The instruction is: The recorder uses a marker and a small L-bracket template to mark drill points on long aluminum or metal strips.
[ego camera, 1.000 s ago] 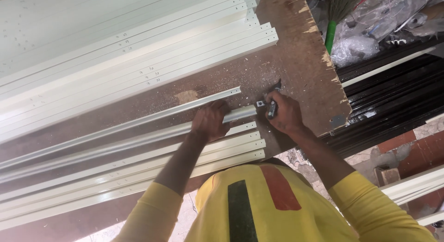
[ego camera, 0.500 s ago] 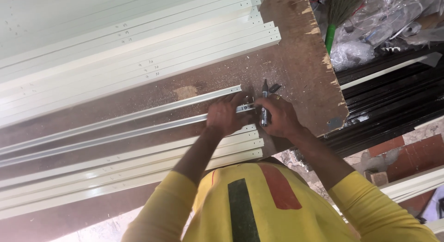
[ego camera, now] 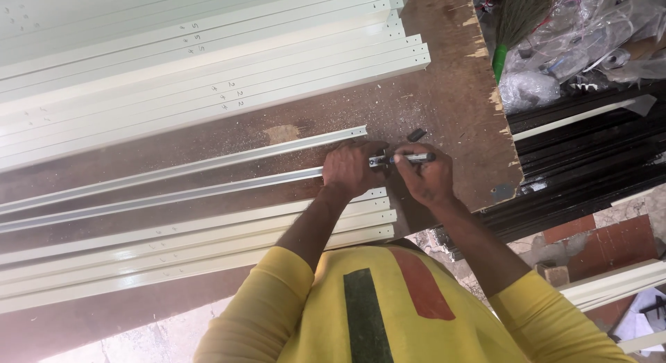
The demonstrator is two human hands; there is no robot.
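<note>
A: Status on the hands?

B: Left hand (ego camera: 350, 170) is pressed palm-down on the near end of a metal rail (ego camera: 173, 195), fingers curled over it, pinning it to the table (ego camera: 451, 92). Right hand (ego camera: 424, 179) is closed around a dark marker pen (ego camera: 409, 157), held roughly level, tip pointing left at the rail's end, just beside the left hand's knuckles.

A: Where's the rail sitting?

B: On the brown table, running left from the hands. A second metal rail (ego camera: 208, 160) lies parallel just beyond it, its end near the far side of the left hand. Both sit in the bare strip between two lots of cream profiles: a wide stack (ego camera: 208, 78) on the far side, a smaller bundle (ego camera: 173, 248) on the near side.

A: Anything else around?

B: Small dark piece (ego camera: 416, 134) on the table just past the pen. Metal filings scattered over the wood. Off the table's right edge: black profiles (ego camera: 583, 162), a broom with a green ferrule (ego camera: 506, 30), crumpled clear plastic (ego camera: 576, 51). Person wears a yellow long-sleeved shirt (ego camera: 374, 307).
</note>
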